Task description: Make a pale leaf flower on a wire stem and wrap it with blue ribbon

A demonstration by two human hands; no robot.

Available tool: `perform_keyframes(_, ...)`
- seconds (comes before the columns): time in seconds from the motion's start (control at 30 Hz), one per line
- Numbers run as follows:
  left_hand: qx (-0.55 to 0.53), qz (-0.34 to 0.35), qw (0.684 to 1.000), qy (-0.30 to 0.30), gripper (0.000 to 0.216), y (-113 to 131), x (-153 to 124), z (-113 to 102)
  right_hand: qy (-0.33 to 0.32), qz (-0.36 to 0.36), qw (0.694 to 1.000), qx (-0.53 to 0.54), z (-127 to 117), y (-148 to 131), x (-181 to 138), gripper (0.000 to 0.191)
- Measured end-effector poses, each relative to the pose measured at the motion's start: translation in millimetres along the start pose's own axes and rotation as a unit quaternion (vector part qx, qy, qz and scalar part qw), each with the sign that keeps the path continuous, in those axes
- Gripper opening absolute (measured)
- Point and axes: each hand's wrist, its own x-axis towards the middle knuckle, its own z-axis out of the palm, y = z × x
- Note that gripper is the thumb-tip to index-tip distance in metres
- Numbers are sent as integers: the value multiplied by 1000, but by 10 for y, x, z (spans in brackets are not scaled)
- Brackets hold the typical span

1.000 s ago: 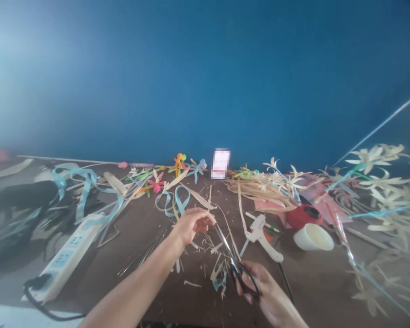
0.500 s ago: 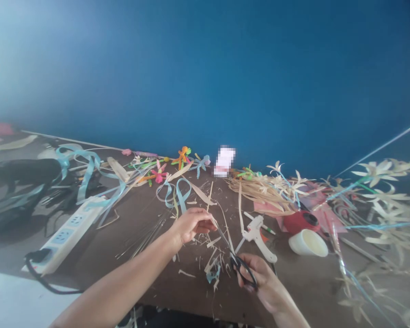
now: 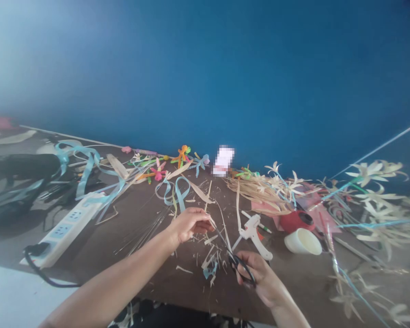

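My right hand (image 3: 254,273) is closed round the black handles of a pair of scissors (image 3: 239,264). Their blades point up and left, to the fingertips of my left hand (image 3: 193,224). That hand is pinched on a small pale strip (image 3: 212,222), mostly hidden by the fingers, and the blade tips lie right by it. Below on the brown table (image 3: 150,278) are scattered pale scraps and a crumpled light-blue scrap (image 3: 210,270). A white glue gun (image 3: 253,234) lies just beyond my right hand.
A white power strip (image 3: 66,228) with a black plug lies at left. Light-blue ribbon (image 3: 181,193) and pipe-cleaner figures (image 3: 181,156) are by the blue wall. To the right are a bundle of dried strips (image 3: 256,193), a white cup (image 3: 303,241) and pale flowers (image 3: 376,171) on blue stems.
The view has shifted slightly. Both hands stay nearly in place, with the scissors still against the pale strip at the left fingertips.
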Motion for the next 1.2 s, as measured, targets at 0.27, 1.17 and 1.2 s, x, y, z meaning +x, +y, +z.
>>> perform_keyframes(0.27, -1, 4, 1000, -14, 13, -22, 2, -27, 0, -4, 1000, -12, -15, -10, -2, 35)
perform_keyframes(1.17, -26, 6, 999, -22, 17, 18, -32, -72, 6, 12, 1000, 12, 54, -41, 29, 37)
perform_keyframes(1.2, -25, 6, 999, -22, 16, 20, -35, -70, 7, 12, 1000, 13, 54, -43, 28, 37)
